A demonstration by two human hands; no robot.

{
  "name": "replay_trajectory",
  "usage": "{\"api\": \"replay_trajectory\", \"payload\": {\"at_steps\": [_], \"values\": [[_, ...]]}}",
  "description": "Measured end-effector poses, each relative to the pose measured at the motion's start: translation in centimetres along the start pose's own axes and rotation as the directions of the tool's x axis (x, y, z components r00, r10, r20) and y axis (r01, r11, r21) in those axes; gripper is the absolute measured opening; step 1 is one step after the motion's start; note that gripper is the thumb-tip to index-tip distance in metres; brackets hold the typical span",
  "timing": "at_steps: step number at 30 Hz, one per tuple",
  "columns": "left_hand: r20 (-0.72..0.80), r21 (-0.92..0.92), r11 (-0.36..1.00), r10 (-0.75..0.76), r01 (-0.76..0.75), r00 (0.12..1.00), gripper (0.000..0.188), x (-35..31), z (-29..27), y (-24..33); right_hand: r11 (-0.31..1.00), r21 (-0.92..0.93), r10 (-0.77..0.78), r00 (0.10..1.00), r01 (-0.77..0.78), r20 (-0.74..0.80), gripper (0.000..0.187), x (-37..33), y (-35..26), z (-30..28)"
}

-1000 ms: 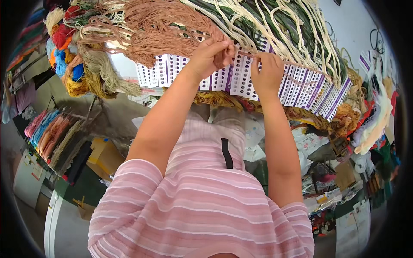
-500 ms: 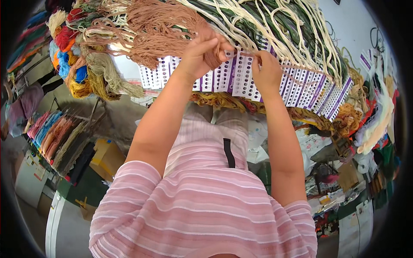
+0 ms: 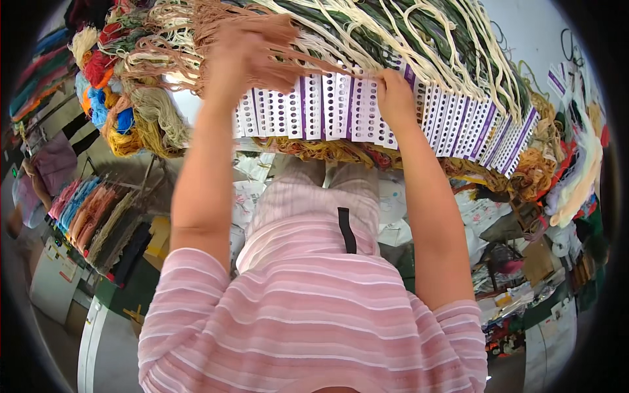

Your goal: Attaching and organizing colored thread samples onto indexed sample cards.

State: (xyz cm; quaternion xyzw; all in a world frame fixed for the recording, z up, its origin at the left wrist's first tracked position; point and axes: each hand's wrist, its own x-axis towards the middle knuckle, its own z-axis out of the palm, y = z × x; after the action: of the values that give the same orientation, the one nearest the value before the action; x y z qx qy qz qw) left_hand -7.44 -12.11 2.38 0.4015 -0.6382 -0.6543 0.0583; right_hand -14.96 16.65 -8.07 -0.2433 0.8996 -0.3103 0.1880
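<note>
At the far left of the cards, my left hand [image 3: 234,56] is smeared by motion over a thick bundle of brown embroidery thread [image 3: 278,62]; its fingers cannot be made out. A stretched strand runs from that bundle to my right hand [image 3: 395,98], which pinches its end above the cards. Under and beside my hands lies a row of overlapping white and purple thread cards [image 3: 314,108] punched with round holes. Cream threads [image 3: 419,29] and dark green threads [image 3: 373,39] spread across the table beyond the cards.
Colourful yarn hanks [image 3: 121,114] are heaped at the table's left end. Brown-yellow yarn [image 3: 308,149] hangs along the near edge. Pale hanks [image 3: 575,177] hang at the right. A rack of coloured skeins [image 3: 98,216] stands lower left, with another person [image 3: 49,167] behind it.
My left hand has swung left, away from my right hand, drawing the brown thread out across the cards. My right hand has stayed nearly in place, shifting slightly left.
</note>
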Motion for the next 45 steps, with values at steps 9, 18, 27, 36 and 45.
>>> {"api": "replay_trajectory", "payload": {"at_steps": [9,18,27,36,45], "values": [[-0.051,0.005,0.998,0.063,-0.063,0.997,0.009,-1.9,-4.4,9.8,0.952,0.26,0.197,0.974,-0.163,-0.11,0.012,-0.4,-6.1,-3.8],[0.703,-0.417,0.768,-0.066,0.486,0.708,0.053,-9.6,2.0,11.5,0.54,0.819,0.079,0.981,-0.193,0.178,0.013,-1.9,-21.8,-11.8],[0.737,-0.391,0.724,-0.124,0.569,0.665,0.044,-10.4,0.8,12.1,0.295,0.928,0.026,0.973,-0.228,0.231,0.013,-3.6,-22.9,-13.6],[0.667,-0.472,0.739,-0.058,0.481,0.743,0.025,-11.1,1.1,12.9,0.275,0.926,0.076,0.966,-0.258,0.246,0.018,-4.4,-24.0,-14.5],[0.849,-0.27,0.747,-0.112,0.607,0.516,0.025,-8.8,-0.6,11.3,0.521,0.748,-0.003,0.876,-0.411,0.482,0.018,-3.8,-21.8,-16.9]]}}
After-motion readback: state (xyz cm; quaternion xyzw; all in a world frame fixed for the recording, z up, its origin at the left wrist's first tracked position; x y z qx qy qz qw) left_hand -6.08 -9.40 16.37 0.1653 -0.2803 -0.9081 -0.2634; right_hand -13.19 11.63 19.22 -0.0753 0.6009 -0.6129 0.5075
